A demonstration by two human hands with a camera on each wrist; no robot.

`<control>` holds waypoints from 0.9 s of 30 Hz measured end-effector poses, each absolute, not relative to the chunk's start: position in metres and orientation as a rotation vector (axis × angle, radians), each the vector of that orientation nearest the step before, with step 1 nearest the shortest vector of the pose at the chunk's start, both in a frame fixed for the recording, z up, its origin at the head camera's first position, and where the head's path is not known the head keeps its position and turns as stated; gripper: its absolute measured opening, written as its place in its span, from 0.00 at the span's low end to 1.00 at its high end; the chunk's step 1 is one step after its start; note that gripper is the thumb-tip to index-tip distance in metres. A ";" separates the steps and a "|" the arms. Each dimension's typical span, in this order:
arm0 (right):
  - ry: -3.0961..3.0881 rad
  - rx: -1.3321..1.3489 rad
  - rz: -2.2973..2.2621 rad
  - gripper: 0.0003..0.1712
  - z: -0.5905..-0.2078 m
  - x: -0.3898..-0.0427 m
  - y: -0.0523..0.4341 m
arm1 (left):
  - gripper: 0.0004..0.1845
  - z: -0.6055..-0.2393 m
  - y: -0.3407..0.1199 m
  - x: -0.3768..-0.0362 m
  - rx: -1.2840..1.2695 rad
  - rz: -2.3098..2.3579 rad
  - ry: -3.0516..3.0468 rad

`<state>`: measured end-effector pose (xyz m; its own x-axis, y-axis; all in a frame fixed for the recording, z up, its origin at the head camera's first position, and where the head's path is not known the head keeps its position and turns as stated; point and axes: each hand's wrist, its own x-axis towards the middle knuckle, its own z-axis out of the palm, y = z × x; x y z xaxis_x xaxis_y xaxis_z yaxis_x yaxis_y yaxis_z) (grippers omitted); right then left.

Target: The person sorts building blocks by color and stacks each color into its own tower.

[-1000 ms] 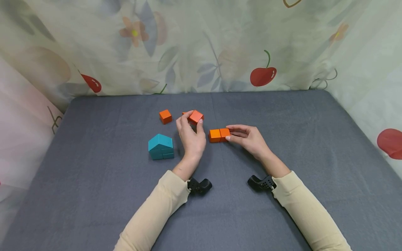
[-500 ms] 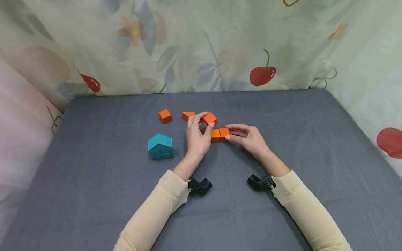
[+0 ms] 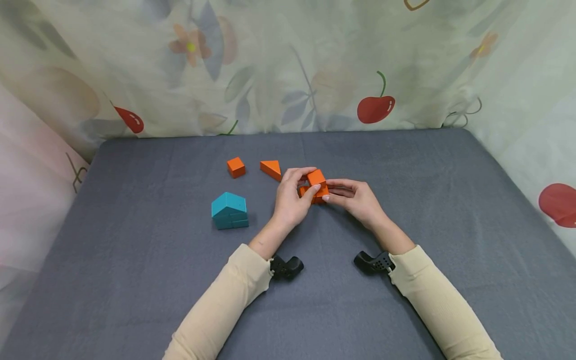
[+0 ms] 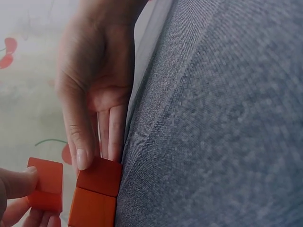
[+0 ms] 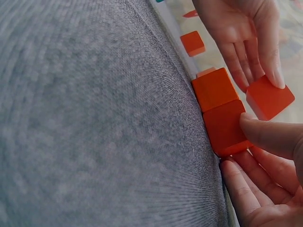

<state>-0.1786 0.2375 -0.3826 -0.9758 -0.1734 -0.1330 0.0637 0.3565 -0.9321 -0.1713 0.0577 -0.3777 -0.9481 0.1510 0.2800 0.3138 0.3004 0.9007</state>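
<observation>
house block (image 3: 229, 210) left | cube (image 3: 236, 167), wedge (image 3: 271, 169) behind | block pair (image 3: 315, 193) right

Head view: left hand (image 3: 291, 200) hides most of the two joined orange cubes (image 3: 320, 194). Left wrist view cuts off the held orange cube (image 4: 45, 183) & left fingertips at bottom edge. Whether cube touches the pair: can't tell.
</observation>
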 end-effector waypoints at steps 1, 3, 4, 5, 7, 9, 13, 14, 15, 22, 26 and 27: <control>2.406 -0.102 -1.670 0.27 -0.383 -0.179 0.238 | 0.20 -0.377 0.058 -0.171 -0.440 -1.727 -2.423; 2.407 -0.103 -1.670 0.27 -0.383 -0.178 0.238 | 0.20 -0.377 0.058 -0.171 -0.454 -1.723 -2.435; 2.405 -0.102 -1.671 0.27 -0.383 -0.178 0.238 | 0.20 -0.377 0.058 -0.171 -0.461 -1.717 -2.442; 2.404 -0.102 -1.672 0.27 -0.383 -0.179 0.238 | 0.20 -0.377 0.058 -0.171 -0.470 -1.709 -2.448; 2.398 -0.100 -1.682 0.27 -0.383 -0.179 0.238 | 0.20 -0.377 0.059 -0.172 -0.485 -1.685 -2.462; 2.391 -0.093 -1.695 0.26 -0.383 -0.179 0.238 | 0.20 -0.378 0.059 -0.172 -0.501 -1.662 -2.472; 2.399 -0.111 -1.701 0.27 -0.383 -0.179 0.238 | 0.20 -0.378 0.060 -0.172 -0.530 -1.637 -2.486; 2.402 -0.117 -1.701 0.27 -0.383 -0.179 0.238 | 0.20 -0.378 0.060 -0.172 -0.537 -1.632 -2.489; 2.404 -0.122 -1.701 0.27 -0.383 -0.179 0.238 | 0.20 -0.378 0.060 -0.172 -0.542 -1.630 -2.493; 2.367 -0.134 -1.755 0.27 -0.385 -0.178 0.239 | 0.21 -0.377 0.061 -0.173 -0.573 -1.625 -2.532; 2.368 -0.133 -1.773 0.27 -0.385 -0.178 0.238 | 0.21 -0.376 0.061 -0.173 -0.570 -1.604 -2.565; 2.380 -0.133 -1.767 0.26 -0.385 -0.178 0.238 | 0.21 -0.376 0.061 -0.173 -0.569 -1.598 -2.571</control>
<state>-0.1783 0.2377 -0.3849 -0.9809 -0.1747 -0.0858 0.0315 0.2922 -0.9558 -0.1733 0.0610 -0.3757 -0.9299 0.2764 0.2427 0.3400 0.3937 0.8540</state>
